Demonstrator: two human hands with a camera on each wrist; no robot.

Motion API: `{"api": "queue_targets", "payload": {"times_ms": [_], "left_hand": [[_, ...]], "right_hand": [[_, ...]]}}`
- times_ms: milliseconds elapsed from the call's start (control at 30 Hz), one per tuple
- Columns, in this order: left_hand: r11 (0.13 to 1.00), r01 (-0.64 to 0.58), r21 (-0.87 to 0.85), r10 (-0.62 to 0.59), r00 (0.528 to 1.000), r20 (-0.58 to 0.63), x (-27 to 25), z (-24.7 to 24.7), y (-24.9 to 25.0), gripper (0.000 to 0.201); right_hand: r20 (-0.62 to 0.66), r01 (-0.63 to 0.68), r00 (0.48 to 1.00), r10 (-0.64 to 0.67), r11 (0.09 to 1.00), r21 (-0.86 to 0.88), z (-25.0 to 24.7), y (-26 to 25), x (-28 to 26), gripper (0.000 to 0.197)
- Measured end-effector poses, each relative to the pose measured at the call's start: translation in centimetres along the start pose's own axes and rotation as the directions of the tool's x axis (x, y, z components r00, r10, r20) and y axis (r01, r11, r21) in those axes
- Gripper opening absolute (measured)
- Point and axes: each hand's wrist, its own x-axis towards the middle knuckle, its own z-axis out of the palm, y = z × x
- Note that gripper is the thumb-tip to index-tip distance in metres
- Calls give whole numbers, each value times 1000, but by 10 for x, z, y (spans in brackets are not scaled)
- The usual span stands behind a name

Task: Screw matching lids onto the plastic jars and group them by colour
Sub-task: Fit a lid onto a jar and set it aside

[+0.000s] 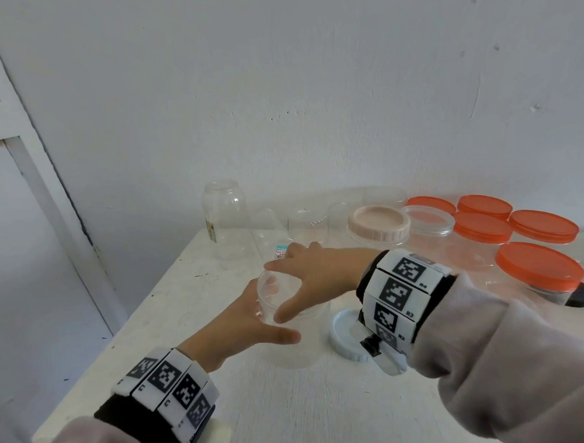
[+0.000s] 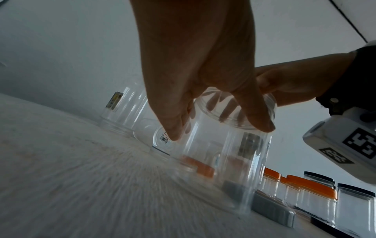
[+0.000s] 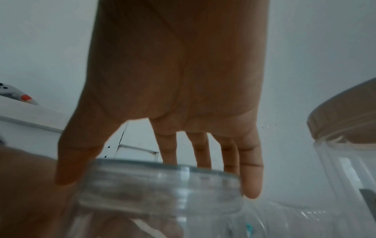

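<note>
**Both hands on a clear jar at the table's middle**

The right hand (image 1: 314, 270) reaches in from three o'clock and caps the clear lid (image 1: 280, 288) from above: its thumb lies on the near rim, its fingers (image 3: 251, 177) hang spread over the far rim, lightly bent, so it clasps the lid's edge. The lid sits on top of the clear jar (image 1: 294, 338), which stands upright on the white table (image 1: 225, 408).

The left hand (image 1: 241, 327) comes in from seven o'clock and cups the jar's left wall, thumb stretched across the near side and fingers wrapped round the far side, seen through the plastic in the left wrist view.

Just beside the jar at three o'clock a white lid (image 1: 344, 333) lies flat, partly under the right wristband. At twelve o'clock, by the wall, several lidless clear jars (image 1: 225, 221) stand in a row; one nearer carries a small price label (image 1: 280, 252). At one o'clock stands a jar with a beige lid (image 1: 379, 226), and next to it one with a clear lid on top (image 1: 427, 220). Further round, at two o'clock, the jars with orange lids (image 1: 481, 228) are grouped together. A black lid (image 1: 581, 297) lies at three o'clock, near the table's right edge.
</note>
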Motion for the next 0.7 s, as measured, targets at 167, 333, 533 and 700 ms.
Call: {"api": "queue_targets", "payload": {"times_ms": [167,333,533,700], "left_hand": [[1000,7,0,-7,999,-36,-1,1,1,98],[1000,10,5,-9,997,-78,-1,4,3,96],[999,3,37,-2,1000,-20,0,0,3,94],[984,62,169,-99,970,223,7,-27,12,104]], "right_hand": [[-72,10,997,-11,1000,-11,11,1,-2,81],[-136,26,990,-30,999,-27,18,2,-4,80],[-246,9,969,-25,998,-66,33,0,-6,82],[-274,-10,961,26,998,59,46,-3,-7,81]]}}
